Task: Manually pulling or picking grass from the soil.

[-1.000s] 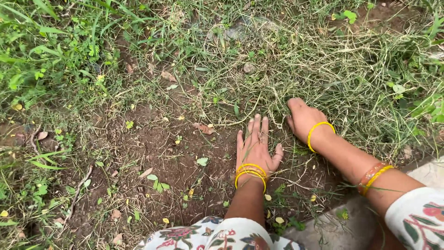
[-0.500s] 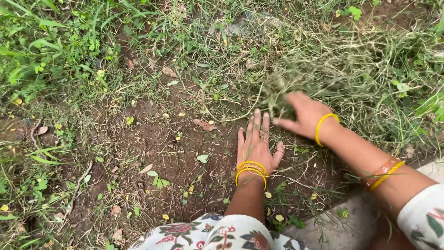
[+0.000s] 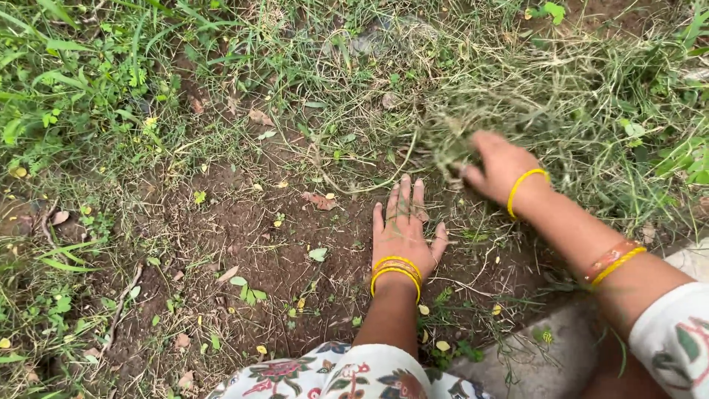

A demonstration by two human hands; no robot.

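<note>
Green grass tuft [image 3: 450, 144] in right hand [image 3: 502, 166], blades pointing upward-left.

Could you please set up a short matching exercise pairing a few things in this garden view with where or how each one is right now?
Things:
1. left hand
2. right hand
3. tuft of grass
4. stone slab

States:
A. gripped and lifted off the ground
B. pressed flat on bare soil
C. at the lower right, beside the soil
D. closed around loose grass

Pairs: 1-B, 2-D, 3-A, 4-C
</note>
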